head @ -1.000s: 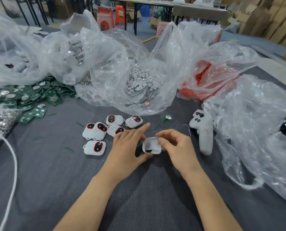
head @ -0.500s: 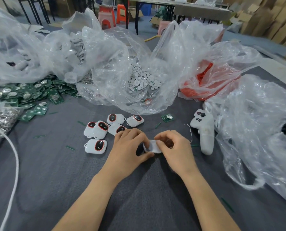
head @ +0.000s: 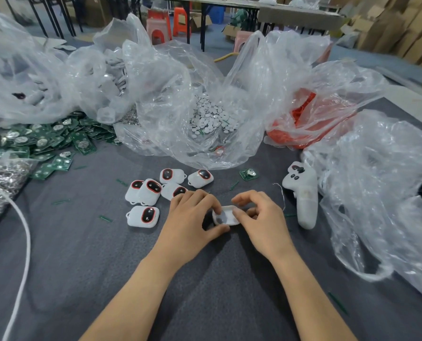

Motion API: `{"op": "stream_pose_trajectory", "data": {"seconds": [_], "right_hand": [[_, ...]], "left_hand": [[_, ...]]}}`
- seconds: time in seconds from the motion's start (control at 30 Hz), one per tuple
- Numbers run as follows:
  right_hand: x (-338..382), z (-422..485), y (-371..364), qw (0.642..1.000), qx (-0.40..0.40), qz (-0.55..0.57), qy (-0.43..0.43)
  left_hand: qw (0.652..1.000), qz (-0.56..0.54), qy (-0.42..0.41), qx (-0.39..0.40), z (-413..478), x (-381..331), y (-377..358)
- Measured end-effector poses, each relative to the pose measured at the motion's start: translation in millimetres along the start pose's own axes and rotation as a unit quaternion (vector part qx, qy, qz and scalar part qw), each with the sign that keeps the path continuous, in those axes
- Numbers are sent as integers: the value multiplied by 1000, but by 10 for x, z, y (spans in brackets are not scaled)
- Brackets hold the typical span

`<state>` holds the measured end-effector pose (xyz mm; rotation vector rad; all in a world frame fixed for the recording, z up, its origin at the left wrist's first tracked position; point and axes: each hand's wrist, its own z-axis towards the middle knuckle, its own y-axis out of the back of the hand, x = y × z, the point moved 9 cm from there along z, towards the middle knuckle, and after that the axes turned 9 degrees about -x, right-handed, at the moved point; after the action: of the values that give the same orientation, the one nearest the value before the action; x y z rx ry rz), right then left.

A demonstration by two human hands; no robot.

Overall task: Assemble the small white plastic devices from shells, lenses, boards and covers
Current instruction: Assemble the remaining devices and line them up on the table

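Grey felt covers the worktable, with clear plastic bags heaped along its far edge. At the middle of the surface, both hands hold a white shell open side up. The left hand curls its thumb and fingers round the shell's left end, and the right hand pinches the right side between thumb and forefinger. A dark patch inside may be a lens. Finished devices cluster just left of the hands. Green boards are piled toward the left edge.
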<state>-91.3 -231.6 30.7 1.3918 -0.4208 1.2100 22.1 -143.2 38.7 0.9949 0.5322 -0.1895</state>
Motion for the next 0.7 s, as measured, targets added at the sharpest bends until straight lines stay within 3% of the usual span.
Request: {"op": "stream_pose_trajectory", "data": {"seconds": [0.2, 0.43, 0.53, 0.63, 0.7], "right_hand": [[34, -8, -38, 998, 4, -51, 26], [78, -41, -21, 1000, -1, -13, 28], [50, -45, -22, 1000, 2, 4, 17], [1, -45, -11, 1000, 1, 16, 2], [6, -40, -17, 1000, 5, 17, 9]], "left_hand": [[1000, 3, -3, -12, -5, -29, 25], [999, 10, -10, -37, -29, -3, 51], [998, -58, -12, -30, -53, -3, 81], [989, -92, 5, -118, -57, 221, 425], [975, -12, 57, -212, -76, 687, 815]]}}
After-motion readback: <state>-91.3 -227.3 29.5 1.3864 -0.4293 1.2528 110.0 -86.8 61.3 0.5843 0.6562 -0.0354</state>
